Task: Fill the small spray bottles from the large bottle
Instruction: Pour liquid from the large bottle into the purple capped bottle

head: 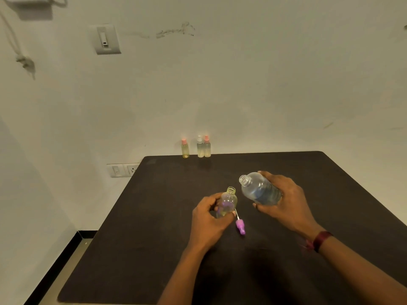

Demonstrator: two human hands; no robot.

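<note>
My left hand (209, 219) grips a small clear bottle (228, 202) with an open neck, held upright just above the dark table (154, 238). My right hand (284, 199) holds the large clear bottle (257, 189), uncapped and tilted with its mouth pointing left, up and to the right of the small bottle's neck. The two bottles are apart. A purple spray head (240, 226) with its white tube lies on the table below the small bottle.
Three small capped spray bottles (199, 147) stand in a row at the table's far edge against the white wall, two with pink caps and one with a clear cap. The wall carries switch plates (123, 170). The table's left edge drops to the floor.
</note>
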